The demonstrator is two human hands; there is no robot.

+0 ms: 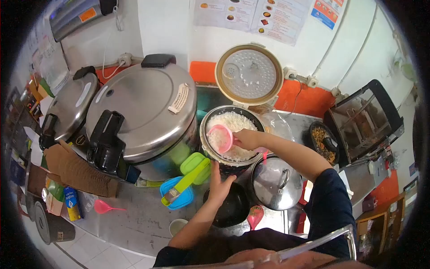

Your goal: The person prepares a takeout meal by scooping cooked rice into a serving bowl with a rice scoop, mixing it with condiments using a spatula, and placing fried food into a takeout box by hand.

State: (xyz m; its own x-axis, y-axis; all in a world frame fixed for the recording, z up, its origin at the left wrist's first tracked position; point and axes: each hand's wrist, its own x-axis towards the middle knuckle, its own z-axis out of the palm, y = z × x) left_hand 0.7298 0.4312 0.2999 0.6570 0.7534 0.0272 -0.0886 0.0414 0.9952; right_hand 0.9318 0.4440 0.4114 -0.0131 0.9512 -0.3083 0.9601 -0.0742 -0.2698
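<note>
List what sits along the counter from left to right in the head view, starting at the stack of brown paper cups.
Brown paper cups → large steel cooker → blue container → open rice cooker with the right hand holding a pink scoop → steel pot lid → pan of fried food → glass display case.

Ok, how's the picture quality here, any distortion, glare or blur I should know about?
Head view: strong fisheye bending, with black corners and curved walls at the edges; even daylight, soft shadows; bright glare on the large steel cooker lid and the small pot lid; the middle is sharp, showing the right hand with the pink scoop over the rice and the left hand below; bottom edge blurred.
</note>
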